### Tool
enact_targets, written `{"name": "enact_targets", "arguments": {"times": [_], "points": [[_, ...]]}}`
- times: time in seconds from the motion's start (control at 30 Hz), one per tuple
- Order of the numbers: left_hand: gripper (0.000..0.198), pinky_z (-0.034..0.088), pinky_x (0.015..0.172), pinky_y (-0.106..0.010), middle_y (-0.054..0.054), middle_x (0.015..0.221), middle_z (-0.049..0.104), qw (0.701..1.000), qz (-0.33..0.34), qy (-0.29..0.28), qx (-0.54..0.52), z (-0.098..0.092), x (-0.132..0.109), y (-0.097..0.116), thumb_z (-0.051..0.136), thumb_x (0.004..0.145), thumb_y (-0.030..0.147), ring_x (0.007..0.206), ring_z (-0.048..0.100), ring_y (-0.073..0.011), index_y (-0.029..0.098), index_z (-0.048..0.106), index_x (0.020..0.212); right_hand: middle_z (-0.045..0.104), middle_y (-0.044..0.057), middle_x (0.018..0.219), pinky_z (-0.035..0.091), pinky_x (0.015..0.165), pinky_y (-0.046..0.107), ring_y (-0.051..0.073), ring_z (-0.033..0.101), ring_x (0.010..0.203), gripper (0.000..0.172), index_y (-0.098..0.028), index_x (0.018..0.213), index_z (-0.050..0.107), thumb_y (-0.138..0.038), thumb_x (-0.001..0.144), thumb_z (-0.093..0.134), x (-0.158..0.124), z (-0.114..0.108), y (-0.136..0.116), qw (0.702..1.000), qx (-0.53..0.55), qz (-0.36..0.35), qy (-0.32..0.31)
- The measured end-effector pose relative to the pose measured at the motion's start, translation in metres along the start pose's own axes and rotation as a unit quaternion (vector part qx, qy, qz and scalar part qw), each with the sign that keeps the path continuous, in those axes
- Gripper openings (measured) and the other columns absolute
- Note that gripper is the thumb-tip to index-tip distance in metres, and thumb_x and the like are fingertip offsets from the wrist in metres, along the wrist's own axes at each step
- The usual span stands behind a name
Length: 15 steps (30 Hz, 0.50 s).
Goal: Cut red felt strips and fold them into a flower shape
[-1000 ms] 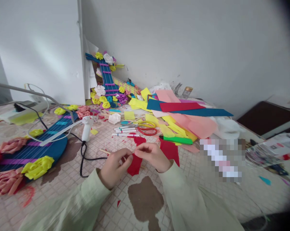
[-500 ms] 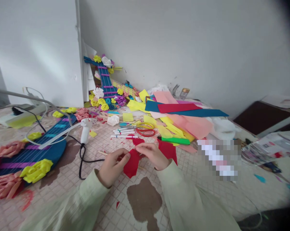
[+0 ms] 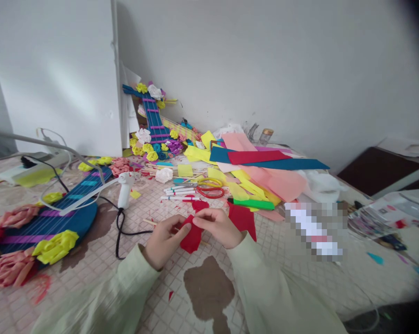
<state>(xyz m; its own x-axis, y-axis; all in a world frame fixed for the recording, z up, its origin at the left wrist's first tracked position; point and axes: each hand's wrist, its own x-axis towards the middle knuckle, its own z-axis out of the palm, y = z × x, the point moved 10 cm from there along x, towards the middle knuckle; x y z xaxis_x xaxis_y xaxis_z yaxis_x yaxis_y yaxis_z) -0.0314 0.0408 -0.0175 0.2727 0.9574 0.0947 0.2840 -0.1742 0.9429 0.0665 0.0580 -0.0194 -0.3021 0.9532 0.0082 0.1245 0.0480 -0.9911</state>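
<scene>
"Between the two hands, just above the tabletop, what is there?"

"One small red piece, thin like crepe paper. It is a bright, even, matte red, narrow where the fingertips meet it and wider below, with an uneven lower edge. It hangs down toward the table; whether it touches is hard to tell."

"And the fingers?"

"Left hand: thumb and forefinger pinch the piece on its left side, the thumb lying over the red. Right hand: thumb and forefinger are closed together on its upper right edge. The remaining fingers are curled or partly hidden."

"What lies close by?"

"Beyond the right hand, a larger red sheet lies flat, partly hidden by it. Straight ahead there is a red scrap, then a row of white markers beside scissors with red and yellow handles. Left of the left hand stands a white glue gun — its black cord looping down the table."
</scene>
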Motion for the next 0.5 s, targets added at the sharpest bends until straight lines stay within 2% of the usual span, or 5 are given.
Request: {"name": "enact_targets", "arguments": {"times": [0.27,0.5], "points": [[0.018,0.04,0.053,-0.022,-0.001,0.06,0.054,1.0,0.007,-0.022,0.001,0.0055,-0.0001,-0.0014,0.046,0.073,0.028,0.056,0.048,-0.0117,0.013,0.054,0.067,0.059,0.002,0.07,0.041,0.063,0.025,0.012,0.051,0.066,0.017,-0.013,0.072,0.063,-0.028,0.065,0.06,-0.0013,0.0027,-0.0008,1.0,-0.001,-0.013,0.002],[0.019,0.038,0.052,-0.021,0.0,0.059,0.051,0.999,0.014,-0.046,0.025,0.0101,-0.0001,-0.0041,0.044,0.074,0.028,0.056,0.046,-0.0108,0.013,0.053,0.067,0.059,0.002,0.066,0.04,0.059,0.024,0.012,0.05,0.062,0.015,-0.013,0.069,0.063,-0.027,0.066,0.058,-0.0032,0.0034,-0.0069,0.999,-0.029,-0.028,-0.003]]}}
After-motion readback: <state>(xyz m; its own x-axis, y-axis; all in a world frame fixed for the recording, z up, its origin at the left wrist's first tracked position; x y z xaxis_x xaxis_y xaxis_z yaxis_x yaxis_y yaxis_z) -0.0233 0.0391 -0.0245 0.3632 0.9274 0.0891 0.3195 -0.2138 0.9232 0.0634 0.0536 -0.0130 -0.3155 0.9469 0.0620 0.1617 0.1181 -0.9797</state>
